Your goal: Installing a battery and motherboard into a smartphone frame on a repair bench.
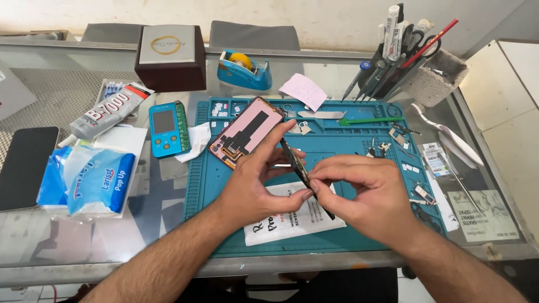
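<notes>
— Where does the view look from?

— From the person's head, tilted down and forward over the desk (140, 191), close enough that both forearms enter from the bottom edge.

— What lies in the middle?

— The teal mat (348, 224), with the left hand (252, 182) and right hand (368, 193) just below centre.

— How far does it reach?

— To the wall behind the desk. It is the only view.

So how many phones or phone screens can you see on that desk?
3. A dark phone lies at the far left edge. A detached screen panel lies face down on the teal mat. A thin phone body is held edge-on between both hands. Others may be hidden.
</notes>
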